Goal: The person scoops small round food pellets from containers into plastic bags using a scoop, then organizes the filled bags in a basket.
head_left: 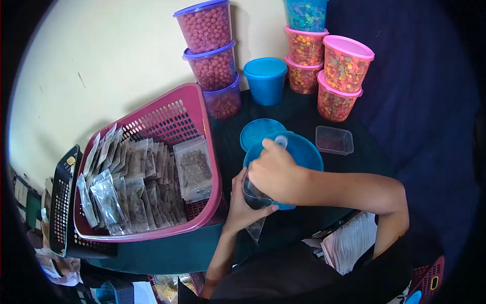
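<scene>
My left hand [240, 205] grips a clear plastic bag [257, 230] by its side, thumb across the front, in front of an open blue tub [311, 149]. Curled into a fist, my right hand [273, 169] is over the mouth of the bag and the near left part of the tub. A small translucent rounded piece [281, 142] shows just beyond the fist; what the fingers hold is mostly hidden. Behind the tub lies a round blue lid [260, 133]. The tub's contents are hidden from me.
Left of my hands stands a maroon basket [215, 187] with rows of filled clear packets [136, 182]. At the back are stacked tubs with purple lids [210, 50], a closed blue tub [266, 83] and pink-lidded tubs [347, 63]. A clear rectangular container [334, 140] lies to the right.
</scene>
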